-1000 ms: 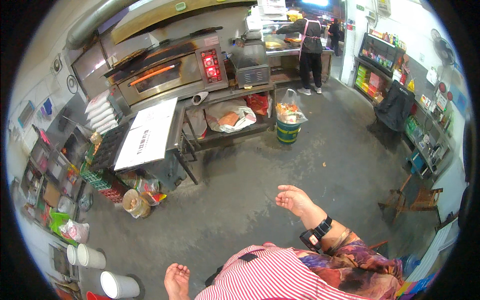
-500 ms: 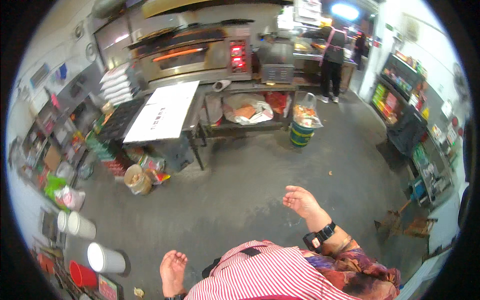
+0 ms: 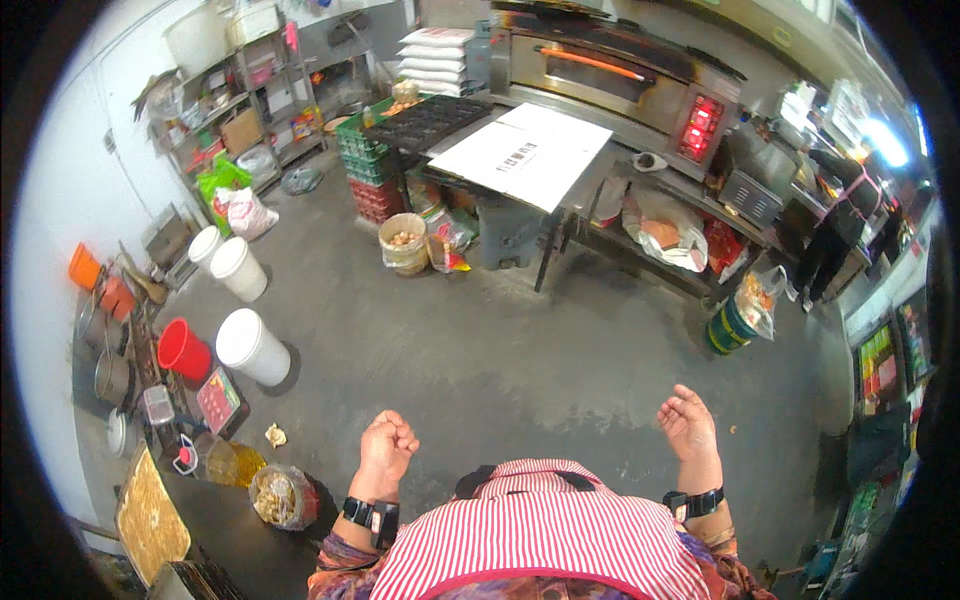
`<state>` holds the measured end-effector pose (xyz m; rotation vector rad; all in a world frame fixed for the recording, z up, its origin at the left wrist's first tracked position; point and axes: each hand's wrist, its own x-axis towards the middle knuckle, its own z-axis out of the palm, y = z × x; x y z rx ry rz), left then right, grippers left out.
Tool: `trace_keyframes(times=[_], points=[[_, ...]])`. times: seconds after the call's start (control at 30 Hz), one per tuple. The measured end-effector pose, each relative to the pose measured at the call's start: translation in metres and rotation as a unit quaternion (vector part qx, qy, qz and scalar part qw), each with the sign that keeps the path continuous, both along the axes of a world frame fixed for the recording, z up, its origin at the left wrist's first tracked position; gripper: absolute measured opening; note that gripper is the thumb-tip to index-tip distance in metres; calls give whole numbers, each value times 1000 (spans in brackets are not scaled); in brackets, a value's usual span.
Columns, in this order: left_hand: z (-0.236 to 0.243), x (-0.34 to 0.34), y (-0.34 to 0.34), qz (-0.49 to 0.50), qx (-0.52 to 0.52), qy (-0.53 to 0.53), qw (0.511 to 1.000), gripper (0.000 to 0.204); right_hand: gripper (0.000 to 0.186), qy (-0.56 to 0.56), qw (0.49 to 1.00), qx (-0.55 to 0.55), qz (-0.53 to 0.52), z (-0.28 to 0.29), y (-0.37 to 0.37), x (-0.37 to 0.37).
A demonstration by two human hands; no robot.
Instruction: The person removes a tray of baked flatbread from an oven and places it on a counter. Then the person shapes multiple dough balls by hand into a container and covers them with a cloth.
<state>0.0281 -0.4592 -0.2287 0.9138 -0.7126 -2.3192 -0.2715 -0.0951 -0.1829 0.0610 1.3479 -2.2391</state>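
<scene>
In front of my striped red-and-white apron point(image 3: 545, 530), both hands hang in the air over the grey floor. My left hand point(image 3: 388, 447) has its fingers curled into a loose fist, and nothing shows in it. It is nearest to a tied clear bag point(image 3: 283, 497) of pale pieces on the floor to its lower left. My right hand point(image 3: 687, 425) is held palm inward, fingers slightly bent and apart, holding nothing. Each wrist has a black strapped device. Neither hand touches anything.
Ahead stands a table with a white board point(image 3: 530, 155), beside a deck oven point(image 3: 600, 75). White buckets point(image 3: 253, 348) and a red bucket point(image 3: 184, 347) line the left. A green bin point(image 3: 732, 328) stands right; another person point(image 3: 845, 220) is beyond. A dark table point(image 3: 225, 520) is at lower left.
My view has swung left, bringing the buckets, bagged pieces and dark table further in. My left hand has risen and its fingers have curled tighter. The right hand remains raised.
</scene>
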Motion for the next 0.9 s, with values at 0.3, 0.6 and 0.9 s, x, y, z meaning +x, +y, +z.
trace_keyframes(times=[0.3,0.6,0.9], points=[[-10,42,-43,18,19,61,998,13,17,72,997,-23,29,39,-61,-10],[-13,48,-91,39,72,38,996,10,14,453,891,-13,26,235,-76,18],[36,-17,-101,11,-4,113,994,10,41,819,507,247,109,344,-54,34]])
